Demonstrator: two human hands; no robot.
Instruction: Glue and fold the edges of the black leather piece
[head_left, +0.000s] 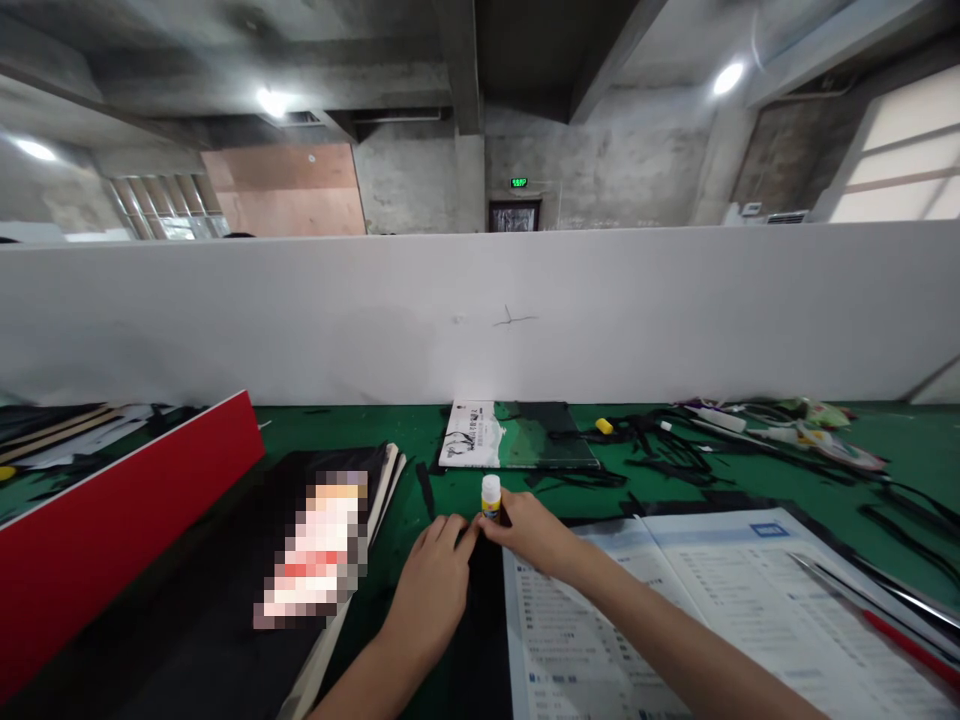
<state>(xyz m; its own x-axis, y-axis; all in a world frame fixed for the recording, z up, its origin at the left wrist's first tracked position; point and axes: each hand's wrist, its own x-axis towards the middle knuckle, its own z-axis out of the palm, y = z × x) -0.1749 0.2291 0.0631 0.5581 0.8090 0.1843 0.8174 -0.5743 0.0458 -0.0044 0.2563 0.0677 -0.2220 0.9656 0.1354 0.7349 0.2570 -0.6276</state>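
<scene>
Head view — glue stick [490,497] (upright) in right hand [534,533]

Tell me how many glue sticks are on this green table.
1 for sure: a white-capped glue stick stands upright at the fingertips of the right hand, beside the left hand. More may be hidden in the clutter at far right, too small to tell.

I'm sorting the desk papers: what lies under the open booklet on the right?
The open booklet lies on the green mat, with black strips showing at its upper edge. The right hand, holding a glue stick, rests beside it. What the pages cover cannot be seen.
</scene>
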